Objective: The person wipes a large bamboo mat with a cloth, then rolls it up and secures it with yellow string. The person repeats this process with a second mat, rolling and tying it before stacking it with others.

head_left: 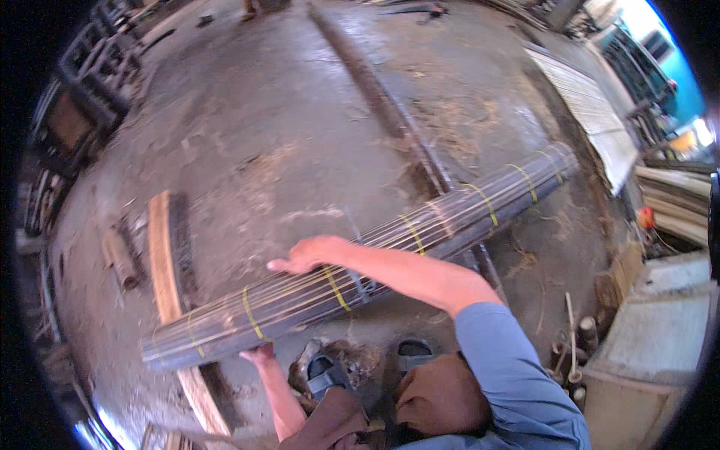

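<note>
A dusty concrete workshop floor [270, 127] spreads under us, a metal rail [390, 112] running across it. Over it lies a long rolled mat of dark slats [360, 281], tied with yellow cords, its near end over a wooden plank [161, 255]. Our right hand [309, 253] rests flat and open on top of the roll; our left hand [259, 354] reaches beneath, its grasp hidden from us. We judge the roll stiff lengthwise, weighty, best lifted near the middle, between ties.
</note>
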{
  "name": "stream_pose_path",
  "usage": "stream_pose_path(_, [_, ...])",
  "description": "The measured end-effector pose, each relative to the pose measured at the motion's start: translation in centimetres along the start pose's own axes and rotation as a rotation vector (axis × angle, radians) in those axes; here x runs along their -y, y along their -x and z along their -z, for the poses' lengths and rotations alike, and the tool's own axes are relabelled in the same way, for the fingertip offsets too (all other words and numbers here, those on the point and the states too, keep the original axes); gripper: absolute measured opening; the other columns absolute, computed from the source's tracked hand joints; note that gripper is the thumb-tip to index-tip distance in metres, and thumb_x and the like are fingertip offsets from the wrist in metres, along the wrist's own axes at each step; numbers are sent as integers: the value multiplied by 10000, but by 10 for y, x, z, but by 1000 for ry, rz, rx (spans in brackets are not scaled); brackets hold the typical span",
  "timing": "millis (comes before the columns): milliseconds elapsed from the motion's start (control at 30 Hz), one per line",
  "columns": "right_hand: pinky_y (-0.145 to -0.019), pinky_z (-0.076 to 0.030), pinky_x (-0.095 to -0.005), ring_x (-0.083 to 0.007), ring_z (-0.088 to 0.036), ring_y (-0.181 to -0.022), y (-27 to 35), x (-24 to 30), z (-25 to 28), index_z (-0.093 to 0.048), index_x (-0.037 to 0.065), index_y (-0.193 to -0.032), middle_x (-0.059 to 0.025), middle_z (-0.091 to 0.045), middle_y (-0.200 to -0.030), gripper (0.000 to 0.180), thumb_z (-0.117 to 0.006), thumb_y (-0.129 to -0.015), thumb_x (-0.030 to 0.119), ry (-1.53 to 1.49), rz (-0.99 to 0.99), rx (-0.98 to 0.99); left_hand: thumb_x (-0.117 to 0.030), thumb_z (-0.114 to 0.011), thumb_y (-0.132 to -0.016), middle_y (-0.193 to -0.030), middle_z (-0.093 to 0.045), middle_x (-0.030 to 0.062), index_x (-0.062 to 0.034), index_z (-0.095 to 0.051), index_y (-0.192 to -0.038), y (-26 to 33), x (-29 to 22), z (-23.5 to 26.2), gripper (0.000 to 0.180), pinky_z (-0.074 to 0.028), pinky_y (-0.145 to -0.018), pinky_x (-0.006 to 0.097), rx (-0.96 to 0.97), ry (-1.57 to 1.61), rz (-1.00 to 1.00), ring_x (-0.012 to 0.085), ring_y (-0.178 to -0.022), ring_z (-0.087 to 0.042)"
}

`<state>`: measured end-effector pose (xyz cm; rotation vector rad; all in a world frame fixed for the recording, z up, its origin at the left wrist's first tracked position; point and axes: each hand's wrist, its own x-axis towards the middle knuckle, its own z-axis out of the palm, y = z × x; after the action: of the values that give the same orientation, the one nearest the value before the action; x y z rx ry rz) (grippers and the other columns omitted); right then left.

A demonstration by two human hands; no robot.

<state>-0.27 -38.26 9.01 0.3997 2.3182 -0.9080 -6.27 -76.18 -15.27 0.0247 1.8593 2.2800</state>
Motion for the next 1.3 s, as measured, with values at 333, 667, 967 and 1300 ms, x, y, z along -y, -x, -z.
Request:
stream_pose_path(333, [-838,-534,-463,-353,-681,-932,164,39,9,-674,-13,-974,-193,-696,-925,600,-538,-942,570,-125,227,-473,-515,-485,-966,-1374,-563,84,-97,-480,-1436,142,-47,-4,629,-437,-1050,550,-450,350,901,322,-1251,-535])
stream_pose_path(667, [-1128,-360,-485,-355,-514,-1275,400,80,114,-580,58,-1320,-188,-572,-1317,527,-584,-954,437,-190,122,-616,-512,-492,-971,-1398,-546,76,-94,-467,-1446,352,-396,-115,633,-397,-1087,519,-149,185,1195,303,-1289,-504])
stream_pose_path(967, [-1136,-321,-539,-377,-418,-1367,648,208,215,-508,106,-1441,-199,-432,-1483,651,-650,-916,465,-502,437,-1063,-509,-497,-976,-1419,-530,69,-90,-454,-1454,325,-619,-352,637,-361,-1120,491,468,161,1002,287,-1323,-476])
stream_pose_path(1300, [-1189,-194,-554,-420,-298,-1440,784,116,371,-381,102,-1523,-204,-330,-1555,834,-571,-898,620,-272,236,-1661,-506,-504,-982,-1443,-512,62,-86,-441,-1463,306,-782,-678,642,-321,-1157,460,1160,361,576,269,-1361,-444])
